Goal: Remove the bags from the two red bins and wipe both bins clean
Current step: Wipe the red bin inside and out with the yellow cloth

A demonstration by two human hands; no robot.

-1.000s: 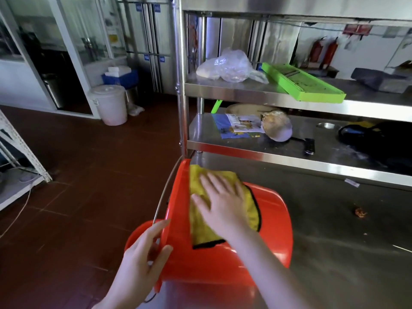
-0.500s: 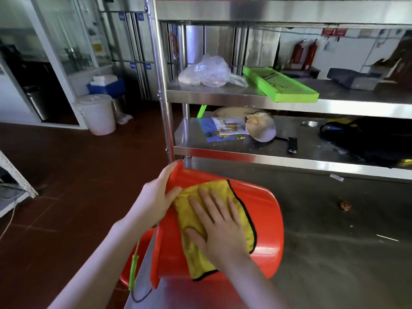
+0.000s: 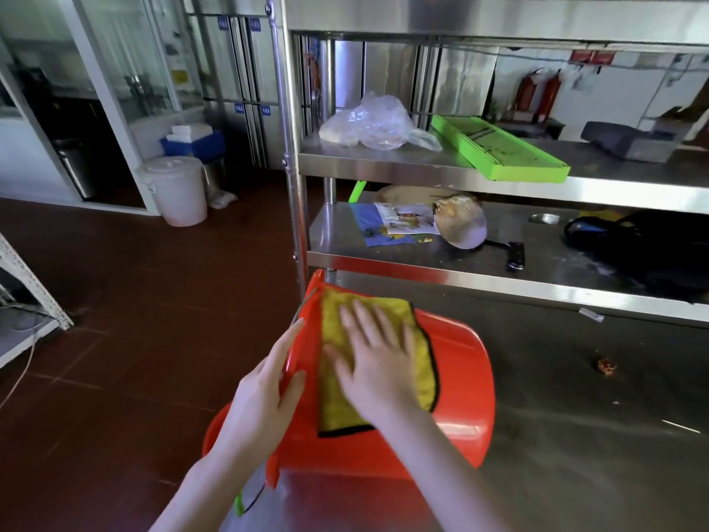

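Red bin [image 3: 454, 382] on its side at table [image 3: 575, 435] left edge. Right hand [image 3: 378, 368] flat, released, pressing yellow cloth [image 3: 333, 410] on bin wall, blurred. Left hand [image 3: 261, 401] grasping rim, now lower than before.

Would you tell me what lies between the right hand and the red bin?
A yellow cloth lies there, pressed by the right hand against the side of the red bin; the head view shows it.
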